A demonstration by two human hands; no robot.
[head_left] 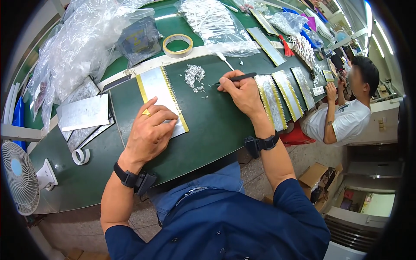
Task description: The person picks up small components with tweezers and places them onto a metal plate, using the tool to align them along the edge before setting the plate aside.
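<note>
My left hand (152, 125), with a ring on one finger, rests on a silver metal plate (151, 89). Its fingers are apart and hold nothing. Yellow strips run along the plate's two long sides, and small pieces line its right edge in a row. My right hand (243, 96) pinches black tweezers (243, 77), their tips pointing left, low over the table. Just left of those tips lies a loose pile of tiny whitish, shiny parts (194, 75), with a few strays below it. A white cotton swab (225, 60) lies above my right hand.
Similar edged plates (288, 95) stand in a row at right, beside a seated co-worker (346, 117). Stacked metal plates (83, 113), a white tape ring (81, 157) and a fan (19, 175) are at left. Behind are a tape roll (177, 45), a swab bag (216, 26) and clear plastic (82, 39).
</note>
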